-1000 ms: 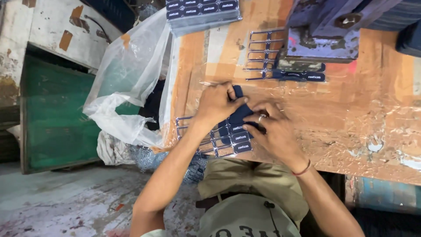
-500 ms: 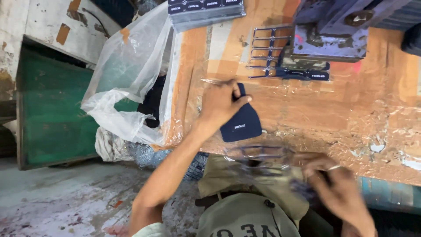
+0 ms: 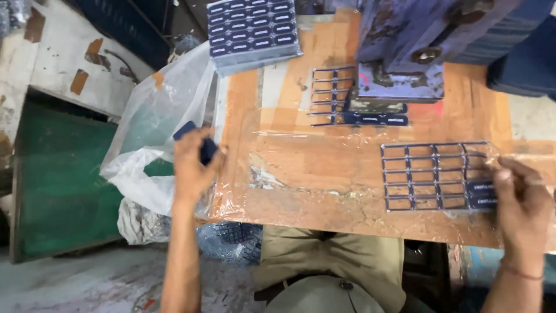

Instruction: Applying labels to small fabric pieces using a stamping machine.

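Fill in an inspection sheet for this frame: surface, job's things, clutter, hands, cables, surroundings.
Surface: worn orange-brown worktable under wrinkled clear film.
Job's things: small dark blue pieces in the left hand; mostly punched-out blue grid sheet on the table at the right hand.
Clutter: second blue grid frame by the blue press block; stack of blue label sheets at the far edge.
Hands: left hand gripping the pieces over the clear plastic bag; right hand on the sheet's right edge.
Cables: nothing seen.
Surroundings: green panel and grey floor below left.
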